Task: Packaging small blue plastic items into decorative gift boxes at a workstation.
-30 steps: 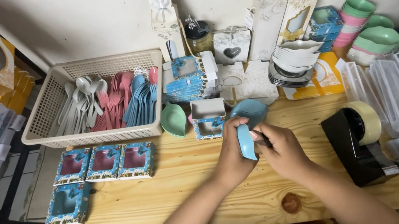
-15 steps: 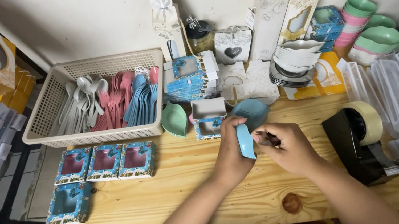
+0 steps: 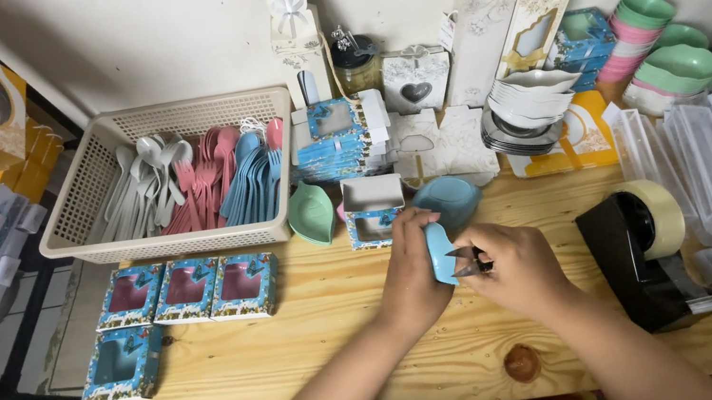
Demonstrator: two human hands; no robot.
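We see our left hand (image 3: 411, 268) curled around a small blue dish (image 3: 438, 254), fingers pressed on its far side and thumb on the near side, so the dish stands on edge above the wooden table (image 3: 305, 353), just right of the table's middle. Its long axis runs near to far, tilted slightly, with one narrow end pointing toward the far wall and the other toward us; its hollow side faces right. Our right hand (image 3: 512, 265) is closed in a pinch on a small pair of snips (image 3: 467, 258), whose dark blades point left and meet the dish's right edge. Just beyond the hands lies a second blue dish (image 3: 449, 199) flat on the table, and left of it an open little box (image 3: 374, 209) and a green leaf-shaped dish (image 3: 311, 212). Farther left sits a beige basket (image 3: 90, 225) of plastic spoons and forks in white, pink and blue. Near the left edge lie four blue window boxes (image 3: 184, 293). To the right of our hands stands a black tape dispenser (image 3: 640, 254) with a roll of tape.
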